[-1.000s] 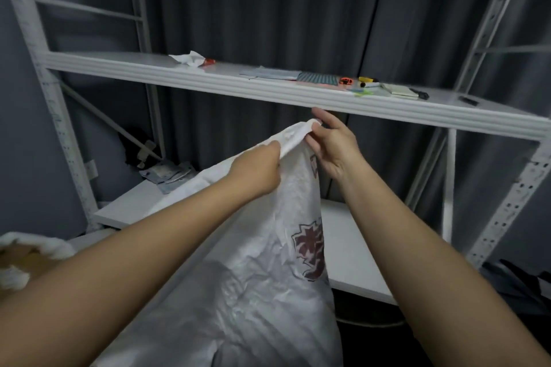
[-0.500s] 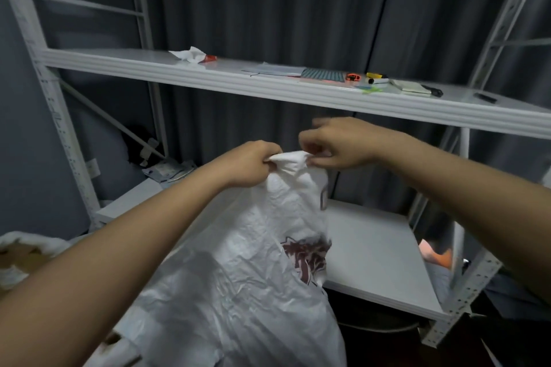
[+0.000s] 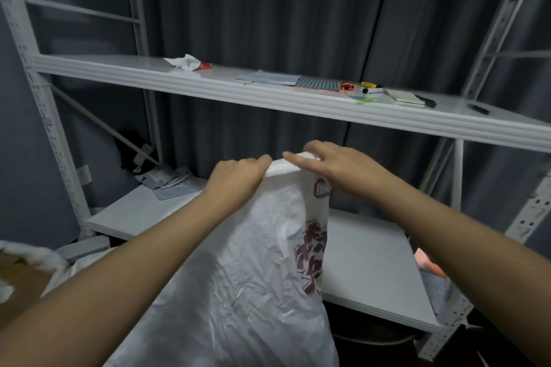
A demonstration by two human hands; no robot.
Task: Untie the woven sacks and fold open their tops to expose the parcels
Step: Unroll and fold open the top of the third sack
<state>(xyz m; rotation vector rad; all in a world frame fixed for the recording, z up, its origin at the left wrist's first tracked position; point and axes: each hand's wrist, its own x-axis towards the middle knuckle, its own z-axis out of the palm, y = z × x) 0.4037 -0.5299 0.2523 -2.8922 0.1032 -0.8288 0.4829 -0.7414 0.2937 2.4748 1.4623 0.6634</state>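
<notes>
A white woven sack [image 3: 253, 271] with dark red print stands in front of me, its top edge pulled up taut at chest height. My left hand [image 3: 235, 179] grips the top edge on the left with curled fingers. My right hand [image 3: 331, 167] holds the same edge on the right, fingers laid over the hem and the thumb behind it. The sack's inside and any parcels are hidden. A second white sack [image 3: 26, 256] with a brown parcel showing lies at the far left edge.
A white metal rack stands ahead: an upper shelf [image 3: 208, 89] carries tissue, papers, markers and a notebook; a lower shelf [image 3: 366, 271] carries grey packets [image 3: 170, 185] at its left. Dark curtains hang behind. Something orange [image 3: 429, 262] shows below right.
The sack's top, bunched between my hands half a second ago, is now stretched flat between them. My hands have moved slightly apart.
</notes>
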